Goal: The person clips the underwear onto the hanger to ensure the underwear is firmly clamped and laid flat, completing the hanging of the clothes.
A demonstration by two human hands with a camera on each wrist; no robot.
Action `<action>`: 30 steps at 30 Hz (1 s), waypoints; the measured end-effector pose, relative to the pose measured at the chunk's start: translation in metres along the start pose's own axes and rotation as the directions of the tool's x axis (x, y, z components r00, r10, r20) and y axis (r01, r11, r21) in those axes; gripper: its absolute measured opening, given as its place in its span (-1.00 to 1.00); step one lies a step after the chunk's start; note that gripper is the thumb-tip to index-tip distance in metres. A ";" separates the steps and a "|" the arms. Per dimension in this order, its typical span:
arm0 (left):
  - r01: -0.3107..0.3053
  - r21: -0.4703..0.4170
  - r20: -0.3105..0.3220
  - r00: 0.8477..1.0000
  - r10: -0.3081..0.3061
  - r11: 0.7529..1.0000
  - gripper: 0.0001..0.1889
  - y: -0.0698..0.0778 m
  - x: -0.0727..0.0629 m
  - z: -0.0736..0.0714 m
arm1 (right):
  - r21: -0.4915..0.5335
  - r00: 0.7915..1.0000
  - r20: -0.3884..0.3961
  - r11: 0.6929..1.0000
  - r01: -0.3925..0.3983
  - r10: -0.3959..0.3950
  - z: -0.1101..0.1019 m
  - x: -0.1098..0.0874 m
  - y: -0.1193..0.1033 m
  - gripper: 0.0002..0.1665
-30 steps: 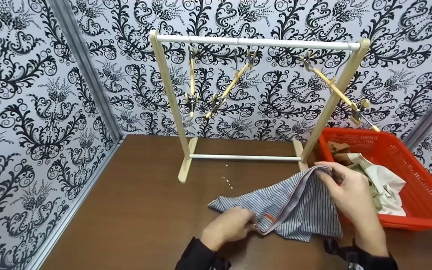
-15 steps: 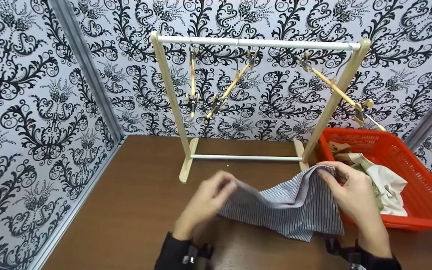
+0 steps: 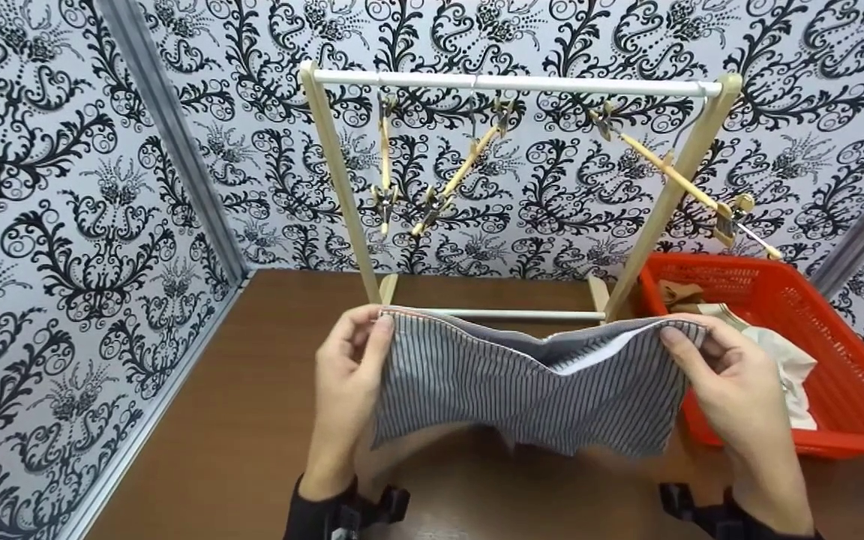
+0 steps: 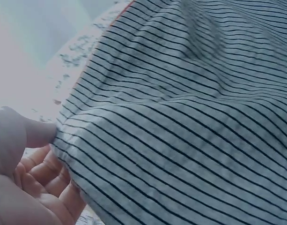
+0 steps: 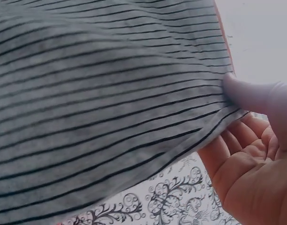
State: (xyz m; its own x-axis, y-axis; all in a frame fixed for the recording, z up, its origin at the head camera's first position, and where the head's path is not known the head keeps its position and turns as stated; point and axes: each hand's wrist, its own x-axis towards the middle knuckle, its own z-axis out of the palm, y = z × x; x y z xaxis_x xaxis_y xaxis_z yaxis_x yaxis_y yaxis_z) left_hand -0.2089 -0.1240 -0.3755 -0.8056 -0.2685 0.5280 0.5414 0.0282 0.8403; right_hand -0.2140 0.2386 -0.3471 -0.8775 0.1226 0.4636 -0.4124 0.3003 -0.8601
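Note:
A grey-and-black striped cloth piece, with a double-layered opening along its top edge, hangs stretched between both hands above the table. My left hand pinches its top left corner between thumb and fingers. At the top right corner my right hand pinches it the same way. The top edge sags in the middle, so the pale inside shows. In the left wrist view the thumb and curled fingers grip the striped edge; the right wrist view shows a matching pinch by the right-hand fingers.
Behind the cloth stands a wooden rack with a white top rail. From it hang three clip hangers: a left one, a middle one and a right one. A red basket holding crumpled cloths stands at right.
The left hand has let go of the lower part, taken the left top corner and lifted it up and left. The striped cloth now spreads wide; the right hand has kept its corner.

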 end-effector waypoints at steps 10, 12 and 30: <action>0.099 -0.089 0.068 0.993 -0.093 0.991 -0.82 0.024 -0.006 -0.016 | 0.190 0.979 0.140 0.966 -0.173 0.148 -0.007 -0.002 -0.002 -0.74; 0.124 -0.039 0.110 0.987 -0.119 0.991 -0.82 0.016 -0.003 -0.019 | 0.051 0.974 0.177 0.987 -0.154 0.143 -0.005 0.001 0.006 -0.71; 0.171 0.473 0.185 0.940 -0.287 0.864 -0.84 -0.085 0.005 -0.024 | -0.474 0.905 0.398 0.878 0.063 0.150 0.028 0.023 0.099 -0.78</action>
State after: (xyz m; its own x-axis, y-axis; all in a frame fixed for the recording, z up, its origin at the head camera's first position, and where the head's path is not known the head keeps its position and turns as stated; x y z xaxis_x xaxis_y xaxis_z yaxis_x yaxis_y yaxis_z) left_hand -0.2531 -0.1512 -0.4474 -0.9572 -0.0819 0.2775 0.2165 0.4335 0.8748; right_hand -0.2819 0.2450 -0.4278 -0.9534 -0.2202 0.2064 -0.3016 0.7198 -0.6252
